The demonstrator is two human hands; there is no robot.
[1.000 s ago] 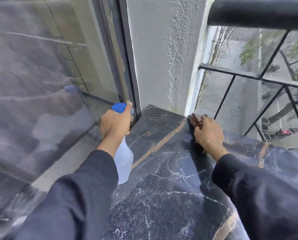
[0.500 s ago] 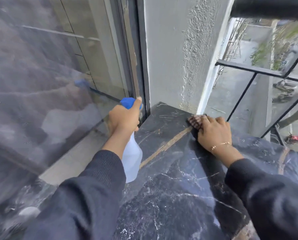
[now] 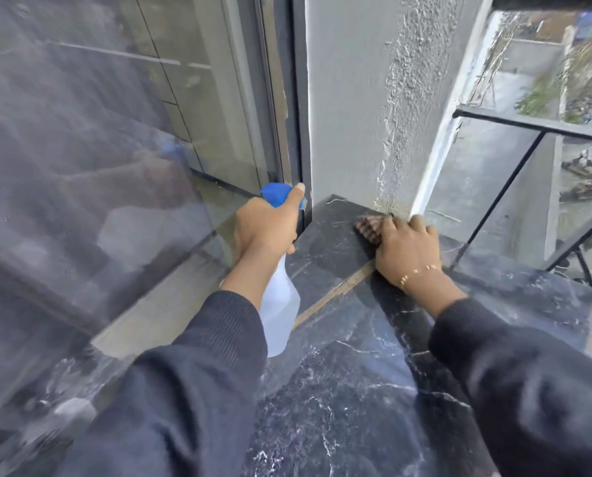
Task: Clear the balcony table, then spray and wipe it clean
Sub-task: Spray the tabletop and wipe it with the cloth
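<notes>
Bottle (image 3: 280, 311) left of cloth (image 3: 368, 227) on table (image 3: 349, 390).

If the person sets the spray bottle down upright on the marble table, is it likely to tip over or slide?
The spray bottle, held in the left hand, looks translucent, with no liquid line visible, so it is probably light. Being tall and narrow with a blue trigger head on top, it may tip easily. The polished marble table would likely let it slide.

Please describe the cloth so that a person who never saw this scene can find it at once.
Start at the dark marble table and follow it to its far corner against the grey textured wall. There the right hand presses on a small cloth. It is brown and striped, unlike the blue-capped spray bottle in the left hand.
</notes>
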